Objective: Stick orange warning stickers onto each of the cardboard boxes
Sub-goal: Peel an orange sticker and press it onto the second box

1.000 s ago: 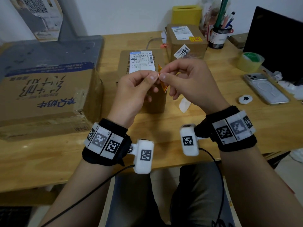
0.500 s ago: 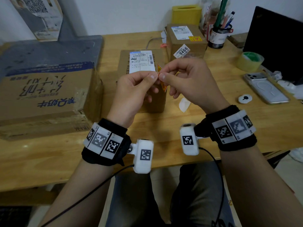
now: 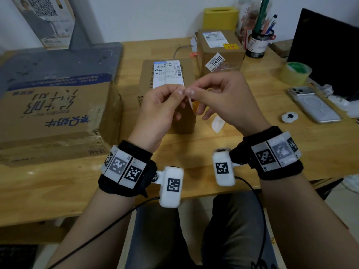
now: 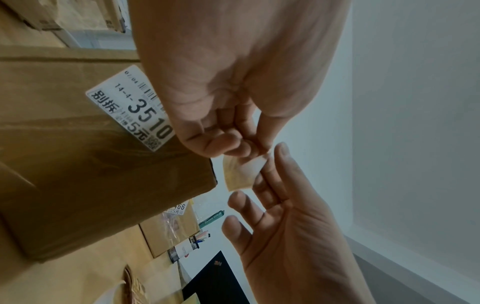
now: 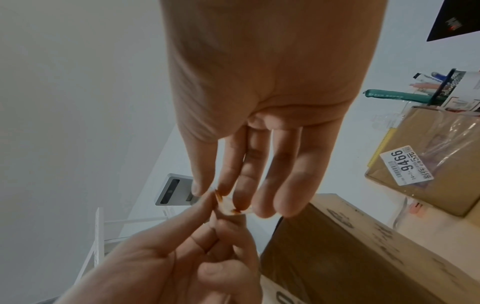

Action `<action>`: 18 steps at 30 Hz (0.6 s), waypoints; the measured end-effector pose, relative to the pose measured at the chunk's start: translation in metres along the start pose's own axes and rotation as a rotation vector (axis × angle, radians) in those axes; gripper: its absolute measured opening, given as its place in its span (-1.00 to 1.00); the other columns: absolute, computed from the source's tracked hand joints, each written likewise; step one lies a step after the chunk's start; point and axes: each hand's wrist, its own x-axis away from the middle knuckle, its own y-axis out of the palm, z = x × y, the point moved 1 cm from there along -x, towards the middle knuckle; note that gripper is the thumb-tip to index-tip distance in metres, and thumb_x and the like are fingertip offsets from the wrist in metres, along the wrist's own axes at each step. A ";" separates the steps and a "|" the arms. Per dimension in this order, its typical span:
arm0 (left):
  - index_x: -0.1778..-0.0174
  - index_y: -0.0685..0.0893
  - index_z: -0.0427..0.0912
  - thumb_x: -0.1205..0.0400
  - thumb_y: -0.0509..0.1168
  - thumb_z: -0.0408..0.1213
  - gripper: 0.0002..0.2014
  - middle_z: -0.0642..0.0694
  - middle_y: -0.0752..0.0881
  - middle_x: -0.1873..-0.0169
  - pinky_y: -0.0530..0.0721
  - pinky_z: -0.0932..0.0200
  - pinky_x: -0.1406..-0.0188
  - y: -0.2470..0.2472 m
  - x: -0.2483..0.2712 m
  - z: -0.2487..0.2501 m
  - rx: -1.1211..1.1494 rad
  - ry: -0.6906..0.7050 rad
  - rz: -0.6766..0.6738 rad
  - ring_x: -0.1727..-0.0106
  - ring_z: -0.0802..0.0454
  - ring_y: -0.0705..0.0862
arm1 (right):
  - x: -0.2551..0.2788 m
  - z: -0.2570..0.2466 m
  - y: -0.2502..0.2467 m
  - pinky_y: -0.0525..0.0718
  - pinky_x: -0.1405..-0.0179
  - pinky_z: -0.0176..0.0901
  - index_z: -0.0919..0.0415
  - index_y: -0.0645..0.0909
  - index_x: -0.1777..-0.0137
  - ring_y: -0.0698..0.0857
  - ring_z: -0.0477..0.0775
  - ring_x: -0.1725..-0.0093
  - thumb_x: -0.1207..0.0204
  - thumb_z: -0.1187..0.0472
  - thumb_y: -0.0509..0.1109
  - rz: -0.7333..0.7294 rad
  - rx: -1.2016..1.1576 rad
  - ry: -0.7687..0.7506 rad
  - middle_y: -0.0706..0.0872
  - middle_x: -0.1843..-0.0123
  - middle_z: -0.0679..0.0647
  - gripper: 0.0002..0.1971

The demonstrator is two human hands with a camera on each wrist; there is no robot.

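Note:
Both hands are raised above the middle cardboard box (image 3: 167, 78). My left hand (image 3: 179, 93) and right hand (image 3: 191, 93) pinch the same small orange sticker (image 3: 195, 106) at its top corner, thumbs nearly touching. In the left wrist view the sticker (image 4: 240, 174) hangs pale side out between the fingertips. The right wrist view shows only an orange edge of the sticker (image 5: 228, 203). A large box (image 3: 54, 105) lies at the left. A smaller box (image 3: 219, 49) at the back carries an orange-yellow sticker (image 3: 230, 46).
A white backing scrap (image 3: 218, 125) lies on the wooden desk (image 3: 272, 152) by the middle box. At the right are a phone (image 3: 314, 105), a small white tag (image 3: 289, 117), a tape roll (image 3: 296, 73), a pen cup (image 3: 259, 43) and a dark laptop screen (image 3: 326, 49).
The hands have stayed in place over the middle box. The pinching fingertips have shifted slightly and the sticker hangs lower, more hidden behind the fingers.

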 end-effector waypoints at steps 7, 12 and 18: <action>0.11 0.77 -0.18 -0.75 0.28 -0.36 -0.81 -0.07 0.75 0.28 0.60 0.20 0.40 0.001 0.002 0.003 0.015 -0.022 0.000 0.23 0.09 0.68 | 0.001 0.002 -0.001 0.76 0.53 0.07 0.23 0.81 0.11 0.75 0.10 0.46 -0.51 0.26 0.62 0.007 0.000 -0.026 0.78 0.38 0.15 -0.94; 0.11 0.80 -0.20 -0.74 0.30 -0.33 -0.81 -0.11 0.80 0.28 0.63 0.16 0.40 0.000 0.002 0.003 0.075 -0.059 0.045 0.18 -0.02 0.74 | 0.001 0.003 -0.002 0.75 0.53 0.08 0.16 0.81 0.08 0.76 0.12 0.42 -0.49 0.29 0.64 -0.011 0.031 -0.050 0.82 0.26 0.24 -0.93; 0.10 0.80 -0.22 -0.71 0.35 -0.36 -0.87 0.01 0.81 0.31 0.64 0.19 0.35 0.000 0.003 0.002 0.107 -0.039 0.036 0.21 0.11 0.74 | -0.001 0.005 -0.001 0.70 0.57 -0.07 0.15 0.81 0.04 0.75 0.14 0.41 -0.47 0.33 0.65 0.001 0.031 -0.086 0.80 0.18 0.29 -0.87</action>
